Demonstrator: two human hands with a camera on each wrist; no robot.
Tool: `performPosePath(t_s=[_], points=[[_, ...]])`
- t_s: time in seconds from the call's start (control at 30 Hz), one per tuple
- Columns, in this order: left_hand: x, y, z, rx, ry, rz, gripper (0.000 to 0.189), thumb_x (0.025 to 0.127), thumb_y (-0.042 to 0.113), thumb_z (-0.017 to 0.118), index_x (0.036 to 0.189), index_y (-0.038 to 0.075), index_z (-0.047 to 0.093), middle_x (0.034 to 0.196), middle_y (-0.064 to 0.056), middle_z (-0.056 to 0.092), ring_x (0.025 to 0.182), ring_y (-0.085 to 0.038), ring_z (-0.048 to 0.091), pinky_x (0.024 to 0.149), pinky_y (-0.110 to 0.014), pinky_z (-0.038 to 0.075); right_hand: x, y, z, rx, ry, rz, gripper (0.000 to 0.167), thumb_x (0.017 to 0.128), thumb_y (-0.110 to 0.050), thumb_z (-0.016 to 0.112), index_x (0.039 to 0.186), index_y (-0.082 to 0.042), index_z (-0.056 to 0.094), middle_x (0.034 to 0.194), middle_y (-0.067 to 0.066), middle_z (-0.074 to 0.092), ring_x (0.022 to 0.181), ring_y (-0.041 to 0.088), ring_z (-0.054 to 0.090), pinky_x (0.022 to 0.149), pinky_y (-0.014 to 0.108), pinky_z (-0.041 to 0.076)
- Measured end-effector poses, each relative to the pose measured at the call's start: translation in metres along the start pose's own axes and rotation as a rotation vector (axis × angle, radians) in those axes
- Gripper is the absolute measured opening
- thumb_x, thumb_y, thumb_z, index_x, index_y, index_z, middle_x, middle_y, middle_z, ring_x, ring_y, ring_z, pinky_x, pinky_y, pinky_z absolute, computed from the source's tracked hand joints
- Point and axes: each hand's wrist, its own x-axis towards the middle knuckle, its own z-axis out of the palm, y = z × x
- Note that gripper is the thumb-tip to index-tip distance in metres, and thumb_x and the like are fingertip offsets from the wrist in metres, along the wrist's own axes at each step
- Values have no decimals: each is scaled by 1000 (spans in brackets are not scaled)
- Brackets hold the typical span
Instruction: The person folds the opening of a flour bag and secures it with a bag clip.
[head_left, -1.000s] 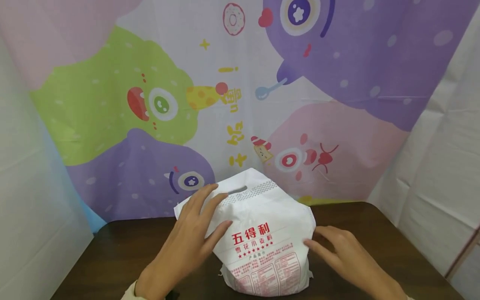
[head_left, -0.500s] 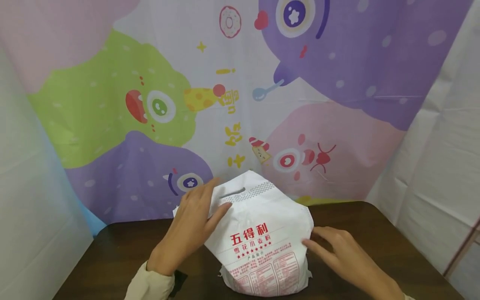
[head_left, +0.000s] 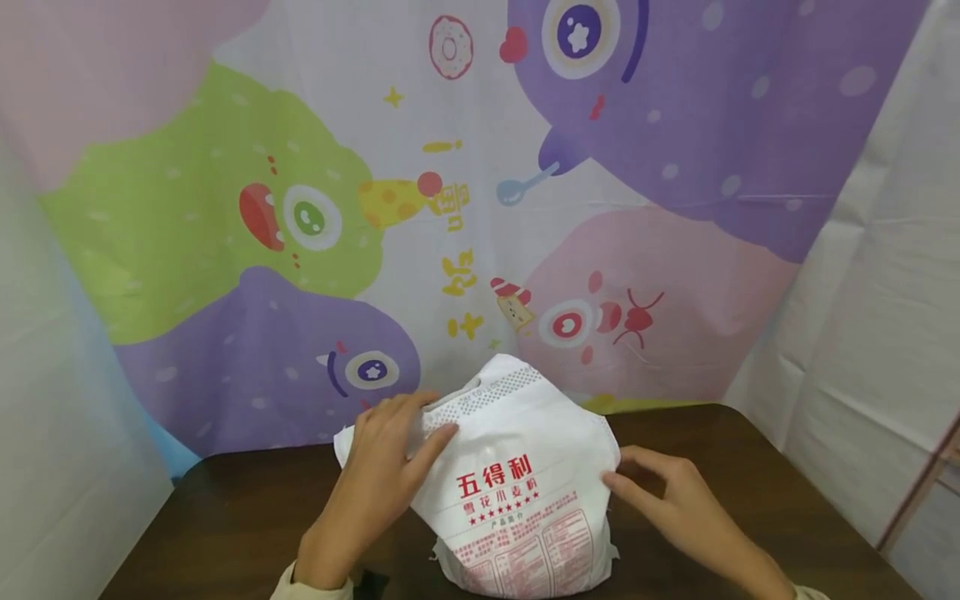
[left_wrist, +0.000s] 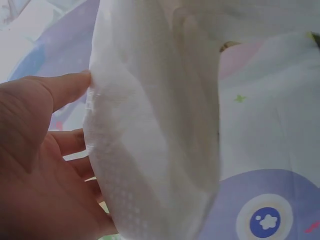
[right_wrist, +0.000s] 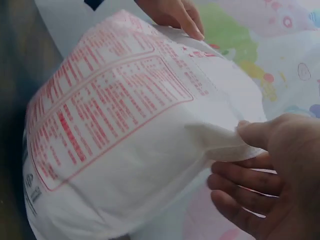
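Note:
A white flour bag (head_left: pixel 495 467) with red print stands on the dark table in the head view, its loose top leaning to the upper left. At its upper left my left hand (head_left: pixel 382 475) grips the top edge, thumb on the printed face and fingertips over the far side. In the left wrist view, the thumb (left_wrist: pixel 72 90) meets the bag's edge and the fingers pass partly behind it. My right hand (head_left: pixel 671 496) pinches the bag's right side corner between thumb and fingers. The right wrist view shows that pinch on the side seam (right_wrist: pixel 220 152), with the other fingers loosely bent.
The dark wooden table (head_left: pixel 247 517) reaches back to a cartoon-printed cloth (head_left: pixel 465 208). White cloth walls rise at the left (head_left: pixel 67 400) and right (head_left: pixel 847 333). A small dark object (head_left: pixel 371 583) shows beside the left wrist.
My left hand has shifted from spread fingers on the bag's front to the top edge. The bag's top has bent lower and the handle slot is now mostly hidden. The right hand keeps its pinch.

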Motion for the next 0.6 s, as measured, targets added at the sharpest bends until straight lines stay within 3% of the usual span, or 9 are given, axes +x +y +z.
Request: performPosePath(t_s=[0.23,0.4,0.6], points=[[-1,7,-4,0,48,40,42,88,33,75,121,8,67,109,-5,67,102,-26,59,96,-49,36,0,-1,3,112,58,39,16,91,-17,73,106,-23,72,93,-8,72,84,8,65,73,25,51],[-1,8,-4,10,67,68,37,87,30,77,116,8,69,101,-4,66,94,-24,59,93,-48,37,1,0,6,131,80,37,17,90,-17,74,105,-24,70,89,-6,70,80,10,63,70,26,50],[-1,9,-3,19,118,151,29,86,24,78,106,6,69,93,-4,66,89,-22,59,87,-46,38,0,0,8,133,114,30,19,88,-14,76,102,-24,70,87,-7,69,80,9,62,71,24,49]])
